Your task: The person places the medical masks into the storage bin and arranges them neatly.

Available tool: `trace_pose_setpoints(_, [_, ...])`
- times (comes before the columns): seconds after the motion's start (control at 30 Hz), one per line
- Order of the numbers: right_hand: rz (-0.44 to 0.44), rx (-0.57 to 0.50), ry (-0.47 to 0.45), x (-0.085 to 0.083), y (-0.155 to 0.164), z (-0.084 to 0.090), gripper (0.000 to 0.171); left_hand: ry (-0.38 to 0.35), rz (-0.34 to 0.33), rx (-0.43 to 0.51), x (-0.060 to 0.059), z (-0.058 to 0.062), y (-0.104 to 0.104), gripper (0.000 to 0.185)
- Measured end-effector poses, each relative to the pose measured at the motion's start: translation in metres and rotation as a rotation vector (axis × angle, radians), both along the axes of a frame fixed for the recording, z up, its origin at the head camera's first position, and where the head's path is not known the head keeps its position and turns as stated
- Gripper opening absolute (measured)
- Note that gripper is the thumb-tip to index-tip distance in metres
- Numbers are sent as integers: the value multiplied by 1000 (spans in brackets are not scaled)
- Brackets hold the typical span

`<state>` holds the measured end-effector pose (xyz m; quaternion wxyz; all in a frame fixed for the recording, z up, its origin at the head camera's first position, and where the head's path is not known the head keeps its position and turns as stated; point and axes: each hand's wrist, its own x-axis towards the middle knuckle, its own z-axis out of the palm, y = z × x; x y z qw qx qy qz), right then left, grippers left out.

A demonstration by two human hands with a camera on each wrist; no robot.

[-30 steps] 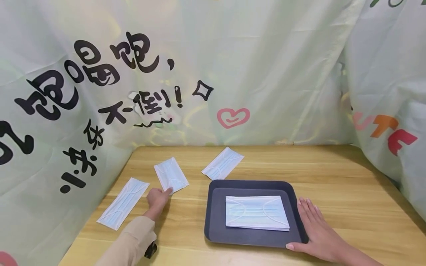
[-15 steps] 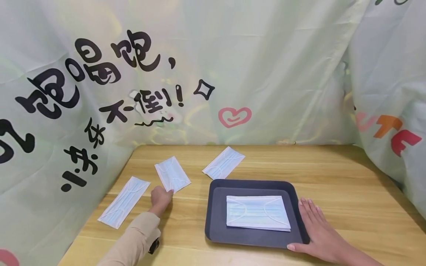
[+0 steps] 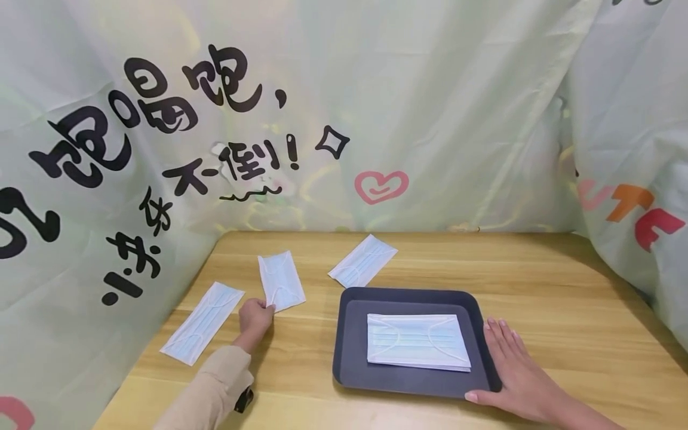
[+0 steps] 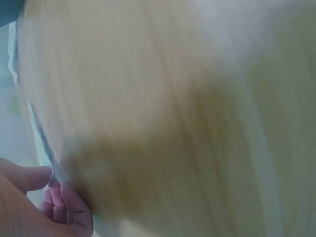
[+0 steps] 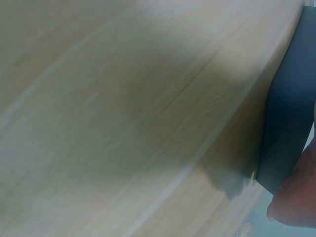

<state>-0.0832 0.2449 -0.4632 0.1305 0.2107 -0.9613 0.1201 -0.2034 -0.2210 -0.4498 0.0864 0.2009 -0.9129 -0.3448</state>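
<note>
My left hand (image 3: 255,322) pinches the near corner of a light-blue disposable face mask (image 3: 282,279) between thumb and fingers. In the left wrist view, that mask (image 4: 40,138) shows only as a thin pale edge rising from the fingertips. A dark grey tray (image 3: 350,370) holds a small stack of face masks (image 3: 419,341), ear loops uppermost. Against the tray's right side rests my right hand (image 3: 520,375), fingers straight and thumb at the near corner. The right wrist view catches the tray's outer wall (image 5: 291,103) and part of the hand (image 5: 298,197).
One loose face mask (image 3: 202,323) lies left of my left hand, and another (image 3: 363,261) lies just behind the tray. The wooden table (image 3: 580,298) is bounded behind and on both sides by a printed cloth (image 3: 457,119).
The pinched mask has turned slightly, its far end swinging right, and my left hand has shifted a little left. My right hand, the tray and the stack keep their places.
</note>
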Motion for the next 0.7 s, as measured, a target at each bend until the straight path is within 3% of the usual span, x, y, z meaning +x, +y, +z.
trace_pose_setpoints(0.3, [4,5,-4,-3,0,3,123,199,37,12,0,-1,-10,17])
trace_pose_setpoints(0.7, [17,22,34,0,0,0,124,365,-20,-16,-3,2,-18,11])
